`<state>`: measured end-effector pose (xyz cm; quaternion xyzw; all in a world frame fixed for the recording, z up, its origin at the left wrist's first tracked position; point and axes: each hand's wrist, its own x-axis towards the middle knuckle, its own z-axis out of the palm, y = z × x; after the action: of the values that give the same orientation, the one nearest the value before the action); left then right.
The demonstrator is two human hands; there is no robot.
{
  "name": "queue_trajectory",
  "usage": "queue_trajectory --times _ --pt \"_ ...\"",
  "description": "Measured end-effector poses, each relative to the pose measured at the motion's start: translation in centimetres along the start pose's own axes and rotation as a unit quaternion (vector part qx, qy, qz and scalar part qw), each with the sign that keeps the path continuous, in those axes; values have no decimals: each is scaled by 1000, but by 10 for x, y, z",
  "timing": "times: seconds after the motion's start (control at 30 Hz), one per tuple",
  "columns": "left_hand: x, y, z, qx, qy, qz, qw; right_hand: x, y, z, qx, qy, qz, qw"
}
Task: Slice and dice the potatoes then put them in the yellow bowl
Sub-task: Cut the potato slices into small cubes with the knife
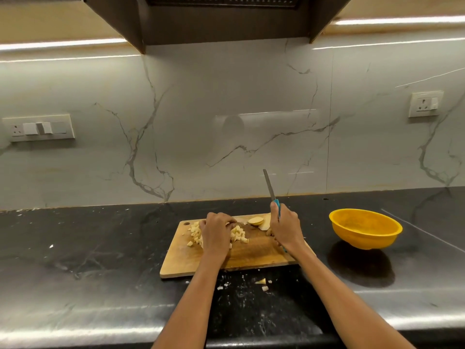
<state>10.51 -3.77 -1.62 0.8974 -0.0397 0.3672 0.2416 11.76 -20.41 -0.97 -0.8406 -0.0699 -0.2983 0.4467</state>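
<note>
A wooden cutting board [251, 258] lies on the dark counter. A heap of diced potato [239, 235] sits at its far left part, and my left hand [217, 234] lies over the heap with curled fingers on the pieces. A cut potato piece [256, 220] rests at the board's far edge. My right hand [285, 229] grips a knife [270, 185] by its blue handle, blade pointing up and away, above the board's right side. The yellow bowl [364, 229] stands to the right of the board; its inside looks empty.
A few potato scraps [263, 283] lie on the black counter [100, 260] in front of the board. A marble backsplash rises behind, with a socket plate [40, 128] at left and another socket [425, 104] at right. A dark hood hangs overhead.
</note>
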Motion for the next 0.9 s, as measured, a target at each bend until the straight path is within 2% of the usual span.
queue_trajectory --times 0.07,0.13,0.2,0.3,0.5,0.7,0.8,0.9 --pt "0 2 2 -7 -35 26 999 2 2 1 4 4 -5 1000" --pt "-3 5 2 1 -104 55 993 4 6 3 21 14 -6 1000" --pt "-5 7 4 43 -139 74 987 6 9 5 37 25 -5 999" --pt "-3 7 5 99 -96 57 989 8 10 4 49 41 2 998" --pt "11 9 14 -15 -15 -54 998 21 18 -1 52 106 1 993" --pt "34 10 26 49 32 -96 994 35 26 4 9 106 -25 994" --pt "42 15 35 34 -6 -72 997 43 29 6 28 112 -43 992" --pt "51 20 47 8 -117 -34 993 48 33 6 61 120 -80 988"
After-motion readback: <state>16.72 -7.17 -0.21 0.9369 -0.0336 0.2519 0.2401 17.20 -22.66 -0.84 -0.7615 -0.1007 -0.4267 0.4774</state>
